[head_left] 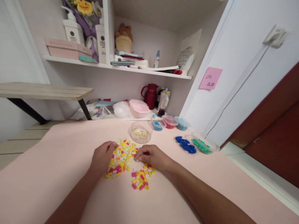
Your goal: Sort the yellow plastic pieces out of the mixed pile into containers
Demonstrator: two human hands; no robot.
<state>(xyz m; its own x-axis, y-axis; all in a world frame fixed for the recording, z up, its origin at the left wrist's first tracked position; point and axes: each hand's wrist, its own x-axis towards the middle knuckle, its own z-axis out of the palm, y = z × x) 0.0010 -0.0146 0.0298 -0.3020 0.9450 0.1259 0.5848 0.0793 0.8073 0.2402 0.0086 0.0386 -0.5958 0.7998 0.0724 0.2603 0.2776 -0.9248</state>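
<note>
A heap of small yellow, pink, white and orange pieces [122,155] lies on the pale pink tabletop [58,161]. A smaller cluster of the same pieces [140,178] sits just to its lower right. My left hand [102,156] rests at the heap's left edge with fingers curled against the pieces. My right hand [153,157] is at the heap's right edge, fingertips pinched together on the surface. What they pinch is too small to see. A clear round bowl [141,132] with pale pieces stands just behind the heap.
Three small clear tubs hold blue [158,123], red [170,121] and teal [182,123] pieces. A blue pile [186,145] and a tub of green pieces [201,146] lie right. A pink basin [138,108], a red jug [150,95], bottles and shelves stand behind.
</note>
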